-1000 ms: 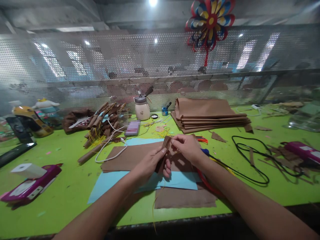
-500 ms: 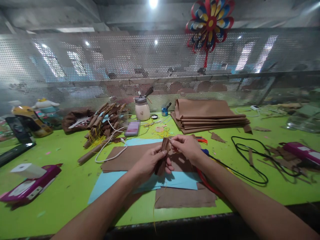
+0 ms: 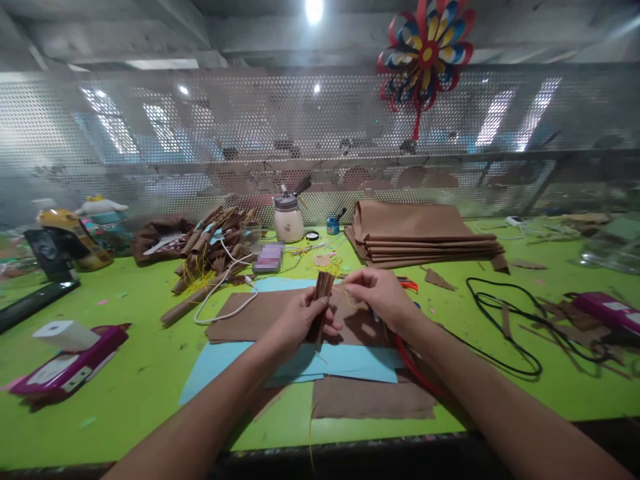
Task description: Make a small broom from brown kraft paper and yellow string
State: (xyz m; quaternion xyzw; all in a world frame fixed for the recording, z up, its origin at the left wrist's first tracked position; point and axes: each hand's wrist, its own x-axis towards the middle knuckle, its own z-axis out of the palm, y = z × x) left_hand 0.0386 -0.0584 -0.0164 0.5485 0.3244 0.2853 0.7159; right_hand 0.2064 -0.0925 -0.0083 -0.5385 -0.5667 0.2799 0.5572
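My left hand is closed around a narrow, pleated bundle of brown paper, which stands nearly upright. Just to its right, my right hand pinches a thin yellow string between thumb and fingertips, apart from the bundle. A loose yellow strand hangs below the left hand, over the table's front edge. Under both hands lie brown paper sheets and light blue sheets. Red-handled scissors are partly hidden behind my right hand.
Behind are folded brown paper stacks, a pale jug and a blue jar. Tied brown bundles and a white cable lie left. A black cable coils right; purple power strips sit at the sides.
My right hand has drawn slightly away from the pleated bundle, pulling the yellow string rightward. The left hand with the bundle has shifted a little left. The camera view has moved slightly.
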